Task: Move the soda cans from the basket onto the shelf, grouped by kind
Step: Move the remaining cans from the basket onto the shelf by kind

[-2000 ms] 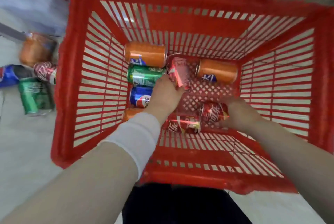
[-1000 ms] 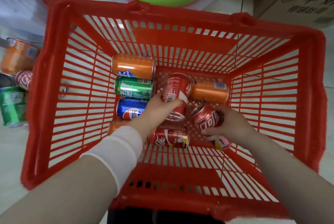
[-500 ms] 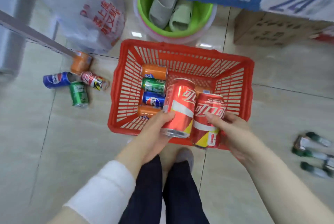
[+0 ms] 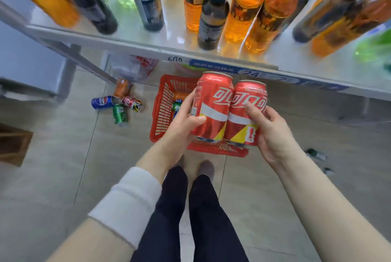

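Observation:
My left hand (image 4: pixel 182 122) grips an upright red cola can (image 4: pixel 213 103). Touching its right side is a second red cola can (image 4: pixel 243 111), which my right hand (image 4: pixel 273 130) holds. Both cans hang in the air just below the front edge of the metal shelf (image 4: pixel 173 39). Beneath them on the floor stands the red basket (image 4: pixel 163 111), mostly hidden by the cans; an orange can (image 4: pixel 179 95) and a green can (image 4: pixel 176 106) show inside it.
Several tall bottles (image 4: pixel 213 18) of orange, dark and green drinks crowd the shelf. Left of the basket, loose cans lie on the floor: blue (image 4: pixel 102 102), green (image 4: pixel 119 113), red (image 4: pixel 132 103) and orange (image 4: pixel 122 90). My legs stand before the basket. Small bottles (image 4: pixel 316 153) lie at right.
Both hands have lifted the two red cans out of the basket and raised them to shelf height. My view has tilted up, bringing the shelf and its bottles into sight.

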Tool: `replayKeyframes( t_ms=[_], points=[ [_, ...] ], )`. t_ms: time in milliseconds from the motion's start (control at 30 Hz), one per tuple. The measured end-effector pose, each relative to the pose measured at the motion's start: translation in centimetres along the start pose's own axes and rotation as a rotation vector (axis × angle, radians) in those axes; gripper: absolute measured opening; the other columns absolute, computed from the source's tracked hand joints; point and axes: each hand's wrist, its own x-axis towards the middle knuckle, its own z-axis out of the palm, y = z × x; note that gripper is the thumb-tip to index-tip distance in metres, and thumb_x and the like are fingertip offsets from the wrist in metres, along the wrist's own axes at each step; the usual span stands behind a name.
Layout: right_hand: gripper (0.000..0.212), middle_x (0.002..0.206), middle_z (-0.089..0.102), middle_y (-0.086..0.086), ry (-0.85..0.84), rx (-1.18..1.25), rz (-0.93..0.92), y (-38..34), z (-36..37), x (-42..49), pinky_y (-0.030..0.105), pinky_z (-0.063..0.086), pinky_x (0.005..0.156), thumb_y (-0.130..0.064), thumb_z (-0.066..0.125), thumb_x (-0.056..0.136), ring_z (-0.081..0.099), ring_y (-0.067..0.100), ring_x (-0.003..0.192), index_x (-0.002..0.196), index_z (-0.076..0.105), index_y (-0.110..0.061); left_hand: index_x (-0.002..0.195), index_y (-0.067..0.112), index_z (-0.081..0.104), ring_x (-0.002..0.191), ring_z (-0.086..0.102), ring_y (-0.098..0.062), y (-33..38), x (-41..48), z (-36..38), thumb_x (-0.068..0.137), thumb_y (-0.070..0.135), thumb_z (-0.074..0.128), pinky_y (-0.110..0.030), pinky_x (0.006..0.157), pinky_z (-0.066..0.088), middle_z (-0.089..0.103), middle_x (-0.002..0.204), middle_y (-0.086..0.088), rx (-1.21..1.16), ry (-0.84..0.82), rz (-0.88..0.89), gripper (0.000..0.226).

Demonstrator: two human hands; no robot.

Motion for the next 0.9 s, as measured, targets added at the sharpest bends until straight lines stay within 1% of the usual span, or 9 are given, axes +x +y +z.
replayKeyframes(
  t_ms=[100, 200, 300, 433, 500, 633, 733, 833, 900],
  points=[
    [0.108, 0.104, 0.07, 0.006, -0.024, -0.024, -0.062, -3.1, 0.7, -3.1, 0.035, 0.056, 0.069, -0.063, 0.085, 0.025, 0.07, 0.021, 0.089, 0.116, 0.055, -0.013, 0.14, 0.028, 0.032, 0.113, 0.06, -0.023, 3.2, -2.3, 2.0, 0.063, 0.035, 0.069, -0.037, 0.088, 0.049, 0.06, 0.123, -0.001, 0.095, 0.012, 0.038, 0.085],
    [0.096, 0.107, 0.068, 0.007, -0.028, -0.023, -0.118, -5.6, 1.7, -6.1, 0.03, 0.055, 0.066, -0.056, 0.085, 0.043, 0.071, 0.019, 0.087, 0.121, 0.05, -0.012, 0.139, 0.032, 0.03, 0.113, 0.06, -0.021, 6.2, -4.5, 3.9, 0.052, 0.055, 0.081, -0.041, 0.094, 0.048, 0.06, 0.123, -0.001, 0.203, 0.045, 0.044, 0.103],
    [0.076, 0.109, 0.066, 0.007, -0.022, -0.021, -0.172, -7.7, 2.5, -9.0, 0.026, 0.055, 0.064, -0.043, 0.075, 0.059, 0.071, 0.015, 0.083, 0.123, 0.045, -0.013, 0.137, 0.032, 0.031, 0.112, 0.06, -0.02, 8.8, -6.8, 5.1, 0.058, 0.048, 0.08, -0.048, 0.097, 0.047, 0.06, 0.124, -0.003, 0.249, 0.052, 0.067, 0.095],
    [0.075, 0.109, 0.065, 0.005, 0.006, -0.015, -0.237, -9.9, 4.0, -12.7, 0.029, 0.055, 0.068, -0.046, 0.076, 0.064, 0.07, 0.016, 0.086, 0.124, 0.043, -0.017, 0.131, 0.029, 0.04, 0.105, 0.064, -0.019, 12.3, -9.5, 6.3, 0.066, 0.034, 0.076, -0.042, 0.092, 0.051, 0.064, 0.116, -0.002, 0.261, 0.043, 0.114, 0.075],
    [0.076, 0.107, 0.066, 0.004, 0.03, -0.005, -0.273, -10.8, 4.9, -14.3, 0.032, 0.055, 0.07, -0.048, 0.077, 0.065, 0.071, 0.016, 0.085, 0.125, 0.043, -0.018, 0.129, 0.029, 0.042, 0.104, 0.065, -0.02, 14.1, -10.9, 6.7, 0.068, 0.035, 0.074, -0.044, 0.092, 0.051, 0.064, 0.115, -0.003, 0.262, 0.026, 0.125, 0.069],
    [0.079, 0.105, 0.067, 0.003, 0.054, 0.006, -0.385, -13.0, 7.0, -17.4, 0.032, 0.054, 0.07, -0.051, 0.075, 0.058, 0.071, 0.016, 0.085, 0.123, 0.043, -0.018, 0.131, 0.029, 0.041, 0.109, 0.062, -0.021, 17.5, -13.4, 7.2, 0.061, 0.044, 0.075, -0.046, 0.096, 0.048, 0.063, 0.119, -0.003, 0.29, 0.0, 0.189, 0.079],
    [0.074, 0.107, 0.066, 0.003, 0.036, 0.019, -0.453, -14.7, 8.6, -19.2, 0.03, 0.055, 0.07, -0.048, 0.07, 0.063, 0.07, 0.014, 0.086, 0.125, 0.042, -0.018, 0.13, 0.03, 0.043, 0.11, 0.061, -0.019, 19.9, -14.8, 7.4, 0.058, 0.044, 0.078, -0.046, 0.097, 0.047, 0.064, 0.119, -0.001, 0.344, -0.003, 0.273, 0.081],
    [0.091, 0.109, 0.066, 0.003, 0.012, 0.0, -0.515, -16.4, 10.0, -20.6, 0.027, 0.055, 0.068, -0.067, 0.073, 0.055, 0.069, 0.014, 0.091, 0.125, 0.043, -0.017, 0.128, 0.032, 0.044, 0.108, 0.062, -0.016, 22.4, -15.8, 7.6, 0.057, 0.045, 0.078, -0.045, 0.096, 0.048, 0.064, 0.117, 0.001, 0.383, 0.01, 0.349, 0.079],
    [0.09, 0.111, 0.066, 0.003, -0.003, -0.015, -0.545, -17.6, 10.7, -21.5, 0.027, 0.056, 0.07, -0.068, 0.068, 0.057, 0.069, 0.014, 0.093, 0.126, 0.043, -0.016, 0.129, 0.031, 0.044, 0.106, 0.063, -0.012, 23.9, -16.5, 7.9, 0.06, 0.042, 0.078, -0.041, 0.095, 0.049, 0.064, 0.116, 0.003, 0.398, 0.017, 0.394, 0.077]
  ],
)
